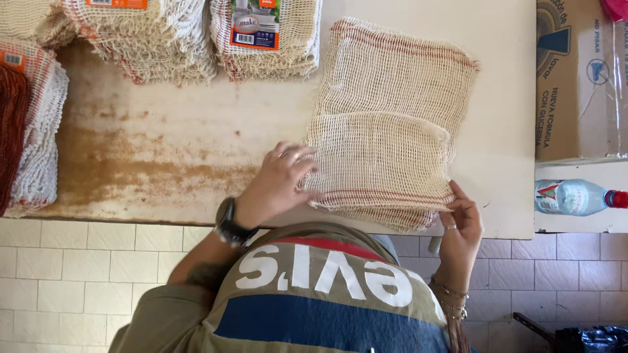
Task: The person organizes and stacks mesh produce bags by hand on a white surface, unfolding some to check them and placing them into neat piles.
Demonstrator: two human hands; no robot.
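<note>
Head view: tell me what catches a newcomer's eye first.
The cream net cloth with red edge stripes lies folded on the worn white table, right of centre. The left hand presses its folded near half while the right hand pinches the near right corner. Stacks of similar net cloths line the far edge, and a plastic bottle lies at the right.
</note>
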